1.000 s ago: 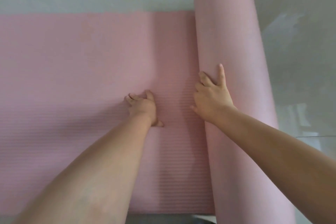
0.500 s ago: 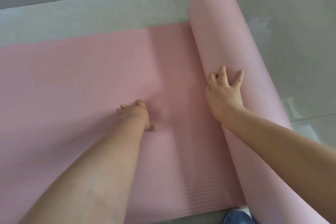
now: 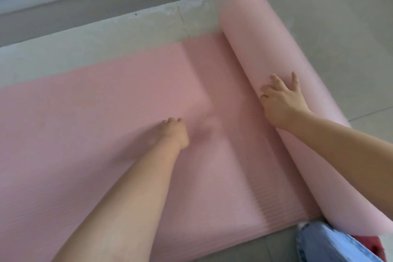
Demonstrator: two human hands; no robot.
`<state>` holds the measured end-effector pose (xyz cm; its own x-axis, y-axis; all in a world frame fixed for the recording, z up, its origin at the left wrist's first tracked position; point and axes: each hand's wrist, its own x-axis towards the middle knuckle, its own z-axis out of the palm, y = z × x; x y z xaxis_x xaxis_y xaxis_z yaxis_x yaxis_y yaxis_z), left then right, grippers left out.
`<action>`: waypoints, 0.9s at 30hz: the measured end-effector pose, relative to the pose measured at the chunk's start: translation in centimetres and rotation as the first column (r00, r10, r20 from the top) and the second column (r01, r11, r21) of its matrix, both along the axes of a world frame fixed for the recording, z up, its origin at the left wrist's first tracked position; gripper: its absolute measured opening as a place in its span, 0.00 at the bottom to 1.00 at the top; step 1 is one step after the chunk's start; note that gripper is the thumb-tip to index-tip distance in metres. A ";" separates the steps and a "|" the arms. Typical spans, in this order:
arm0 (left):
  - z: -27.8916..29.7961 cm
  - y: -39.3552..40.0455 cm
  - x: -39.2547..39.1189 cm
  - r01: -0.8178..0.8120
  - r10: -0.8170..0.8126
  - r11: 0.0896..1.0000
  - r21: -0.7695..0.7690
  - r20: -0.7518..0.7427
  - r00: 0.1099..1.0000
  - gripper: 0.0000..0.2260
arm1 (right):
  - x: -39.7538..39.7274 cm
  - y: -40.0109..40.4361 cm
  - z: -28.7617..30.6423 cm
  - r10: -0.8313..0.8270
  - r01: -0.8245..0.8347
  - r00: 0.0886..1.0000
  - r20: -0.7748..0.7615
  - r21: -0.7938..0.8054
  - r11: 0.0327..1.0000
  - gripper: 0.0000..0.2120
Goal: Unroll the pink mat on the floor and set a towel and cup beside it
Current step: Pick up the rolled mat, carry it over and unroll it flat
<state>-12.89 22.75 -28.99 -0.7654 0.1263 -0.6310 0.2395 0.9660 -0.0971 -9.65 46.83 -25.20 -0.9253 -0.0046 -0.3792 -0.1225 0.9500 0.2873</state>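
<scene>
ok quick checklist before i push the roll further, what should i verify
1. Right hand on the roll, fingers spread over its top: ok.
2. Left hand pressing down on the unrolled part of the mat to keep it flat: ok.
3. Floor ahead of the roll free of things in its path: ok for the part in view.
4. Unrolled part lying flat, without folds: ok.
5. Knee in blue jeans clear of the roll's near end: not ok, it sits right against it.
6. Towel and cup within reach: cannot tell, neither is in view.
</scene>
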 end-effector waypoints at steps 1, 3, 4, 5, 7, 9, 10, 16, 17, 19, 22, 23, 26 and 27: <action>0.0 1.2 -0.3 0.005 -0.005 1.000 0.026 -0.010 1.000 0.21 | -0.1 0.4 -0.1 0.010 -0.010 1.000 -0.013 0.007 1.000 0.17; 0.0 3.9 -0.7 0.017 -0.015 0.997 0.070 -0.025 1.000 0.21 | -0.3 1.2 -0.3 0.025 -0.024 0.999 -0.036 0.030 0.999 0.18; 0.0 5.1 -0.8 0.031 -0.029 0.996 0.082 -0.030 0.999 0.21 | -0.5 1.7 -0.3 0.031 -0.029 0.998 -0.053 0.039 0.999 0.19; -0.1 6.2 -0.9 0.048 -0.045 0.995 0.091 -0.033 0.998 0.21 | -0.6 2.1 -0.4 0.036 -0.033 0.997 -0.071 0.039 0.999 0.20; -0.1 8.2 -0.8 0.079 -0.076 0.992 0.097 -0.034 0.997 0.20 | -1.0 3.0 -0.3 0.035 -0.032 0.995 -0.097 0.029 0.999 0.24; 0.0 9.9 -0.9 0.102 -0.099 0.991 0.085 -0.036 0.994 0.20 | -1.4 4.4 -0.3 0.009 -0.006 0.994 -0.104 0.031 1.000 0.31; 0.1 10.6 -1.1 0.107 -0.104 0.991 0.076 -0.036 0.994 0.20 | -1.5 4.9 -0.2 -0.009 0.012 0.994 -0.108 0.028 1.000 0.34; 0.6 15.2 -1.3 0.075 -0.075 0.997 0.028 -0.024 0.997 0.20 | -0.5 8.8 -0.6 -0.110 0.096 0.985 -0.135 -0.104 0.990 0.45; 0.5 16.0 -1.1 0.074 -0.073 0.997 0.030 -0.012 0.997 0.21 | -0.4 9.2 -0.6 -0.119 0.103 0.985 -0.127 -0.128 0.986 0.44; 0.6 17.8 -0.5 0.061 -0.062 0.997 0.047 0.016 0.998 0.22 | -0.3 10.4 -0.6 -0.139 0.117 0.984 -0.108 -0.183 0.976 0.39; 0.4 20.3 0.4 0.032 -0.036 0.996 0.080 0.060 0.998 0.24 | -0.1 12.2 -0.5 -0.149 0.123 0.987 -0.067 -0.296 0.947 0.31; 0.3 20.9 0.7 0.020 -0.027 0.996 0.090 0.080 0.996 0.25 | -0.1 12.8 -0.5 -0.139 0.116 0.989 -0.046 -0.335 0.935 0.29; 0.0 23.0 1.2 -0.004 -0.013 0.994 0.113 0.150 0.989 0.30 | -0.3 15.1 -0.2 -0.099 0.100 0.995 0.024 -0.416 0.904 0.26; -0.1 23.1 1.3 -0.002 -0.016 0.994 0.113 0.158 0.987 0.31 | -0.4 15.3 -0.2 -0.087 0.094 0.996 0.037 -0.427 0.899 0.25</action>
